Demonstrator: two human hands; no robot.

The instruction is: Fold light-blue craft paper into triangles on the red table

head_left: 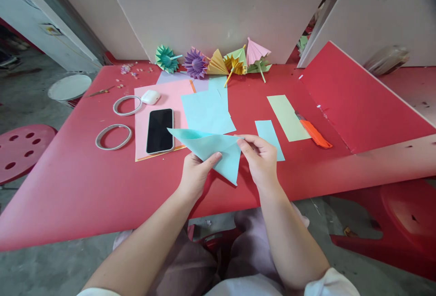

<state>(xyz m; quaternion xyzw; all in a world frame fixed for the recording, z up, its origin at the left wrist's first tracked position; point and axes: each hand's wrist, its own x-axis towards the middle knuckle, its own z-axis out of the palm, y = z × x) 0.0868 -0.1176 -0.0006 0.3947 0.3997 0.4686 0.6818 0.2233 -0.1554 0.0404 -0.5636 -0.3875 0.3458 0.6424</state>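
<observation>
A light blue sheet of paper (218,153), folded over on itself, is held up above the front of the red table. My left hand (197,171) grips its lower left side, thumb on top and fingers beneath. At the right corner, my right hand (257,157) pinches the paper between thumb and fingers. The upper left part of the fold gapes a little. Just beyond it lies another light blue sheet (206,112) flat on the table. A narrow blue strip (270,139) rests to the right of my right hand.
Left of the paper are a phone (160,131), pink sheets (141,123), an earbud case (151,97) and two tape rolls (114,137). To the right lie a pale green strip (288,117) and an orange cutter (316,134). Folded paper umbrellas (196,63) line the back.
</observation>
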